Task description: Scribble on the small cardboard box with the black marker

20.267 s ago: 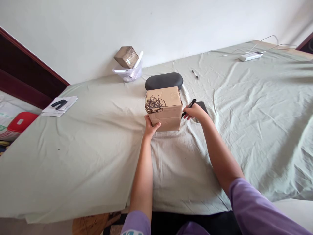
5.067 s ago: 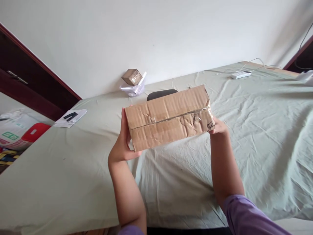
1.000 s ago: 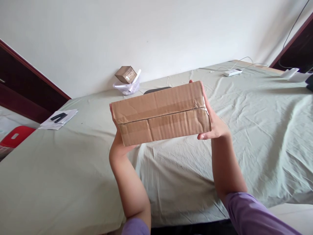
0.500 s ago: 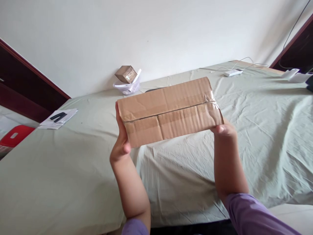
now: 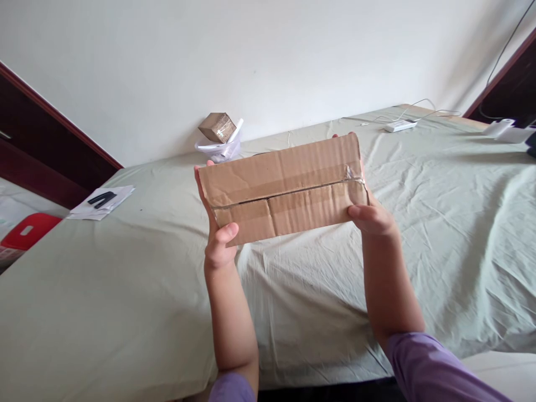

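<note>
A brown cardboard box [image 5: 280, 192] is held up above the cloth-covered surface, tilted with its right end higher. One long face, with a taped seam running along it, is turned toward me. My left hand [image 5: 220, 243] grips the left end, its thumb lying on the lower front corner. At the other end my right hand [image 5: 372, 216] is closed around the box, thumb on the lower front edge. Fingertips of both hands show past the upper edge; the remaining fingers are partly hidden behind the cardboard.
A pale green cloth [image 5: 167, 301] covers the broad surface. At the back stands a clear plastic bowl [image 5: 220, 151] bearing a small cardboard box [image 5: 216, 127]. Papers [image 5: 86, 209] with a black stapler-like object lie left, a white power strip [image 5: 400, 126] with cables back right, a red stool [image 5: 31, 230] far left.
Both thumbs have moved inward onto the front face of the box. My left hand has shifted right and up a little, and the box has turned slightly.
</note>
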`<action>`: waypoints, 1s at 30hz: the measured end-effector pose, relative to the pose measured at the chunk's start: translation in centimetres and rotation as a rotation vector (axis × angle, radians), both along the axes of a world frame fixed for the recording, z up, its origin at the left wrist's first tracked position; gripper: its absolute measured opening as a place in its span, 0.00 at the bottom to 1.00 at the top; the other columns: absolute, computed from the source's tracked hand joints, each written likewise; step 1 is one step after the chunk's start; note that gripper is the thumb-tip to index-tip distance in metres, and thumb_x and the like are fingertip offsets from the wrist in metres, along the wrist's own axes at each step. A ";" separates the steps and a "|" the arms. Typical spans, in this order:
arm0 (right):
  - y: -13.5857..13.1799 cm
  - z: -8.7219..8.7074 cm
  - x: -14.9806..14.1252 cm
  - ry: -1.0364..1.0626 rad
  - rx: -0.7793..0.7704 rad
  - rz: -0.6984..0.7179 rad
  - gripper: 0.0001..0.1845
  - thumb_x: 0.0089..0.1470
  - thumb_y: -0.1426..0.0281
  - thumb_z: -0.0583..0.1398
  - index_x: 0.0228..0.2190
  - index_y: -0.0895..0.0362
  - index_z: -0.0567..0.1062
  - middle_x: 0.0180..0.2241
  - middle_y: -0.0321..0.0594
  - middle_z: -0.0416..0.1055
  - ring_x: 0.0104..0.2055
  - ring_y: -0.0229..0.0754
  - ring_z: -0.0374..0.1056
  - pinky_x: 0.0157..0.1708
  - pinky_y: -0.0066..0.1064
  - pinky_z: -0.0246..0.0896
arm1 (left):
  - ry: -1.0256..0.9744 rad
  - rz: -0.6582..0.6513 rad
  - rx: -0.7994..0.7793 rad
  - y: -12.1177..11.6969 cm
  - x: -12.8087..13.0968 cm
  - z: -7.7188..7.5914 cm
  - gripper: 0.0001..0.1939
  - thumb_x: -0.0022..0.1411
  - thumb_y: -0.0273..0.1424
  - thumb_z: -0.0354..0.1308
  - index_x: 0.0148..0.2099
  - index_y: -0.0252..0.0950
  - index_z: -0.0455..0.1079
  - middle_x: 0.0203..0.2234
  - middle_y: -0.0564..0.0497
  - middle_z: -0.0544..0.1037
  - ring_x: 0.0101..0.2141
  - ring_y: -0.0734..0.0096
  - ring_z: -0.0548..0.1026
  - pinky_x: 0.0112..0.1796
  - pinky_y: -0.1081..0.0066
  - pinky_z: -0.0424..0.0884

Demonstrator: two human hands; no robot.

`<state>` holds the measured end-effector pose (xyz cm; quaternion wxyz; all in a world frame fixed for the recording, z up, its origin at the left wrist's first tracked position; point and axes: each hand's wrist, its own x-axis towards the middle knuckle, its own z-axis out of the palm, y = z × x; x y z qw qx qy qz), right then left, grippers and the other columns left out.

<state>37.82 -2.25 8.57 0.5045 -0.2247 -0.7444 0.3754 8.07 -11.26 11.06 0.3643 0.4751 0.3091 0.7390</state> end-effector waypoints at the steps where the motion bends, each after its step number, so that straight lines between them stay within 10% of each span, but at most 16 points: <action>1: -0.1 0.2 -0.2 0.026 -0.037 0.020 0.57 0.47 0.44 0.61 0.76 0.39 0.59 0.63 0.38 0.78 0.74 0.63 0.66 0.73 0.61 0.62 | 0.011 0.002 -0.006 0.0 0.1 0.0 0.33 0.51 0.46 0.70 0.60 0.49 0.77 0.57 0.49 0.83 0.67 0.42 0.73 0.68 0.48 0.72; 18: -0.9 1.5 -0.6 0.127 -0.087 -0.051 0.48 0.42 0.59 0.62 0.68 0.36 0.71 0.68 0.28 0.73 0.78 0.59 0.57 0.75 0.57 0.59 | 0.012 -0.032 0.064 0.5 0.8 -0.1 0.35 0.54 0.41 0.70 0.64 0.52 0.74 0.60 0.51 0.81 0.69 0.47 0.72 0.71 0.50 0.68; 23: -1.1 2.2 -0.9 0.139 -0.086 -0.045 0.48 0.42 0.57 0.62 0.67 0.38 0.73 0.67 0.29 0.74 0.77 0.61 0.60 0.74 0.59 0.60 | 0.189 -0.123 0.056 0.5 -0.9 -0.4 0.52 0.49 0.53 0.78 0.72 0.53 0.64 0.72 0.44 0.69 0.76 0.42 0.62 0.73 0.46 0.64; 30: -1.0 3.2 -1.6 0.179 -0.175 0.052 0.41 0.52 0.53 0.58 0.67 0.39 0.73 0.61 0.33 0.79 0.73 0.62 0.67 0.75 0.61 0.61 | 0.450 -0.075 0.042 0.0 -1.2 1.1 0.80 0.33 0.40 0.89 0.80 0.51 0.46 0.80 0.39 0.52 0.77 0.35 0.58 0.72 0.42 0.65</action>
